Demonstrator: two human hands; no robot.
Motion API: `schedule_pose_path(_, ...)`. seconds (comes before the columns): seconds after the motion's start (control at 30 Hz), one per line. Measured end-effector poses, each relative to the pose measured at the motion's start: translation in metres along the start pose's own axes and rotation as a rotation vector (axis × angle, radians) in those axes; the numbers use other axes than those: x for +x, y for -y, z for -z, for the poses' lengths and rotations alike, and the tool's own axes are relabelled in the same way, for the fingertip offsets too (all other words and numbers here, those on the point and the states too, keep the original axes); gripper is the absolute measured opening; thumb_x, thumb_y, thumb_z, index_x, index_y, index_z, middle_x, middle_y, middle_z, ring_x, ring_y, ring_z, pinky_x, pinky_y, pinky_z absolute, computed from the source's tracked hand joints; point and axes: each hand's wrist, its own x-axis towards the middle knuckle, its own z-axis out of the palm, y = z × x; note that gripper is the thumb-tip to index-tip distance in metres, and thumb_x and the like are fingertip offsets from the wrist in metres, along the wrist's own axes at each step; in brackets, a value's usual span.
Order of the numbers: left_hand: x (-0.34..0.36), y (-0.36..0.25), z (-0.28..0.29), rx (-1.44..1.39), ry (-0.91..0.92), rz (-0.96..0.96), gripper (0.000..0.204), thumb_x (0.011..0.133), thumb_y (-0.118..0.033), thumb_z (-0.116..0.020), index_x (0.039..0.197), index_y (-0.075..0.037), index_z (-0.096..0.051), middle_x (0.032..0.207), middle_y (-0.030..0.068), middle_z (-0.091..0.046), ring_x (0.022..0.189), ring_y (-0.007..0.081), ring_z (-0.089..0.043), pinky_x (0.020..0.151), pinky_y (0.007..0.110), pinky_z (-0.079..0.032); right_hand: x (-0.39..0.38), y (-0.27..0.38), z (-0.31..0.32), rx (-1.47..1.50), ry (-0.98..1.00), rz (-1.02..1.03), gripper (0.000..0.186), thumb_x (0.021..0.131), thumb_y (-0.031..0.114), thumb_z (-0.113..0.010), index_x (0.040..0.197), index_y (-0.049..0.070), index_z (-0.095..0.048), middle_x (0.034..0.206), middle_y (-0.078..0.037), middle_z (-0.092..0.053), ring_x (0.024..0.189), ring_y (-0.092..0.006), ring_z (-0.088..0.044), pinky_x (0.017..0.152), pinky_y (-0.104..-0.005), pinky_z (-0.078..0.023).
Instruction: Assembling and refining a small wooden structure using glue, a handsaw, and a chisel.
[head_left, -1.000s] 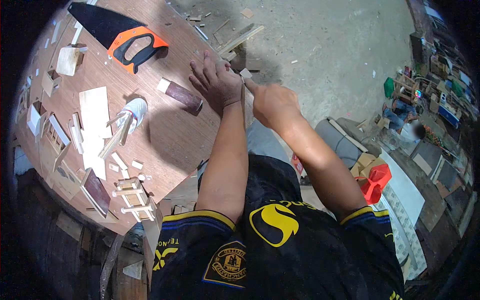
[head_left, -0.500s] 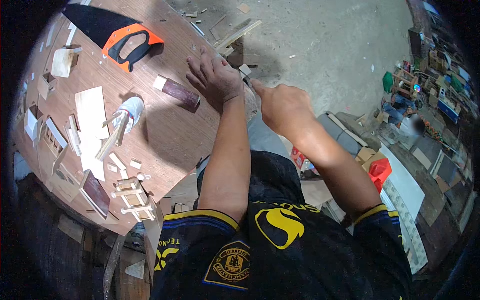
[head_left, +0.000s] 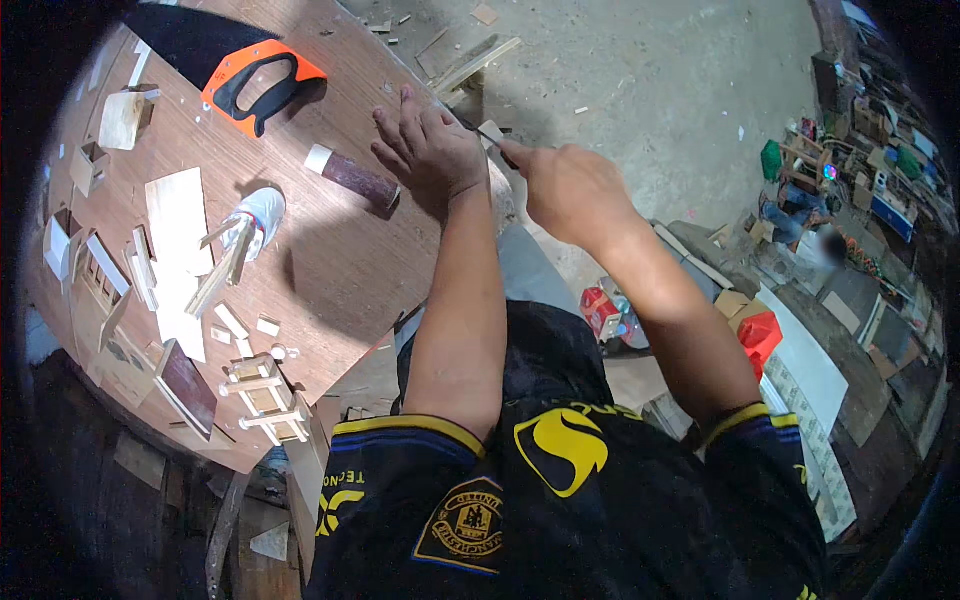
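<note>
My left hand [head_left: 432, 152] lies at the table's right edge, fingers spread and stretched out; its thumb side is partly hidden. Just right of it, my right hand [head_left: 575, 195] is closed round a thin-bladed tool [head_left: 492, 138], whose narrow blade slants up and left along the table edge towards my left hand. A small pale piece [head_left: 490, 130] shows beside the blade; whether the blade touches it I cannot tell. Left of my left hand rests a block with a dark reddish-brown wrap and a pale end [head_left: 358, 184].
A handsaw with an orange and black handle [head_left: 262, 85] lies at the table's far side. A white-wrapped bundle [head_left: 262, 215], wood strips, and a small wooden frame [head_left: 265, 400] occupy the left. Scraps litter the floor [head_left: 640, 90]. Another person [head_left: 800, 225] sits far right.
My right hand has shifted slightly up, and more of the blade shows, its tip reaching farther up and left. My left hand has hardly moved.
</note>
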Motion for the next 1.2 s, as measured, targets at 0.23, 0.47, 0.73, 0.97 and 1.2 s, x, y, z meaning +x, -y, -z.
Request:
schedule_pose_path(0.23, -0.001, 0.018, 0.008, -0.123, -0.099, -0.120, 0.021, 0.084, -0.014, -0.059, 0.104, -0.008, -0.062, 0.129, 0.0106, -0.059, 0.129, 0.0370, -0.047, 0.106, 0.055, -0.034, 0.004, 0.003, 0.003, -0.026, -0.020, -0.033, 0.053, 0.084, 0.007, -0.051, 0.133, 0.025, -0.060, 0.097, -0.018, -0.072, 0.091, -0.0374, -0.070, 0.079, -0.0479, -0.056)
schedule_pose_path(0.47, -0.020, 0.051, 0.031, -0.455, 0.216, -0.479, 0.054, 0.075, -0.034, -0.080, 0.121, -0.015, -0.060, 0.116, 0.0068, -0.055, 0.105, 0.0280, -0.052, 0.092, 0.043, -0.044, 0.011, -0.003, 0.008, -0.115, 0.042, -0.047, 0.052, 0.086, 0.008, -0.050, 0.134, 0.026, -0.060, 0.098, -0.016, -0.073, 0.091, -0.0336, -0.071, 0.078, -0.0457, -0.057)
schedule_pose_path(0.73, -0.021, 0.043, 0.026, -0.239, 0.177, -0.492, 0.047, 0.076, -0.033, -0.078, 0.119, -0.020, -0.065, 0.102, 0.0029, -0.058, 0.097, 0.0257, -0.053, 0.087, 0.041, -0.041, 0.011, 0.002, 0.003, -0.118, 0.046, -0.018, 0.046, 0.085, 0.009, -0.049, 0.129, 0.020, -0.062, 0.097, -0.018, -0.072, 0.090, -0.0357, -0.071, 0.076, -0.0472, -0.057)
schedule_pose_path(0.97, -0.018, 0.046, 0.023, -0.274, 0.201, -0.525, 0.044, 0.079, -0.032, -0.076, 0.121, -0.021, -0.067, 0.089, 0.0049, -0.054, 0.089, 0.0248, -0.054, 0.083, 0.043, -0.039, 0.021, -0.009, -0.021, -0.112, -0.149, 0.112, 0.039, 0.087, 0.009, -0.049, 0.121, 0.015, -0.066, 0.088, -0.019, -0.071, 0.087, -0.0370, -0.070, 0.074, -0.0486, -0.057)
schedule_pose_path(1.2, -0.022, 0.044, 0.025, -0.236, 0.216, -0.502, 0.041, 0.080, -0.032, -0.075, 0.120, -0.022, -0.068, 0.086, 0.0036, -0.053, 0.085, 0.0236, -0.055, 0.082, 0.041, -0.039, 0.021, -0.005, -0.004, -0.253, -0.093, 0.089, 0.044, 0.088, 0.008, -0.050, 0.128, 0.021, -0.064, 0.081, -0.018, -0.071, 0.076, -0.0354, -0.071, 0.066, -0.0465, -0.058)
